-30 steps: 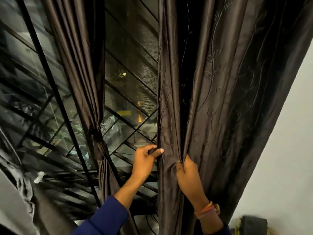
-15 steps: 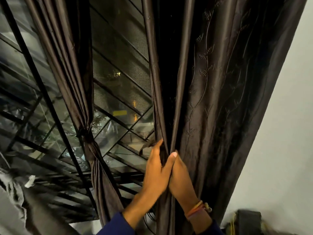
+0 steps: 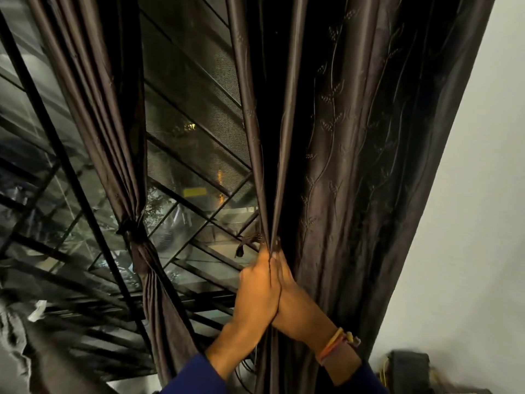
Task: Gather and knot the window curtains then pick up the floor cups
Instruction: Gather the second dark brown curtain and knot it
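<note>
The left hand (image 3: 257, 294), a second ago apart and pinching the curtain's (image 3: 355, 166) near edge, now lies pressed against the right hand (image 3: 298, 305). Between them the edge folds bunch into one narrow gathered strip (the grip itself hidden behind the hands).

Both arms reach up and forward from the bottom edge, forearms angling inward until the hands meet. The left hand (image 3: 257, 291) lies with its back to the camera, fingers pointing up and curled over gathered cloth. The right hand (image 3: 295, 302) presses against it side by side, fingers closed round the same folds. Blue sleeves cover both forearms; the right wrist wears coloured bands (image 3: 336, 346)
</note>
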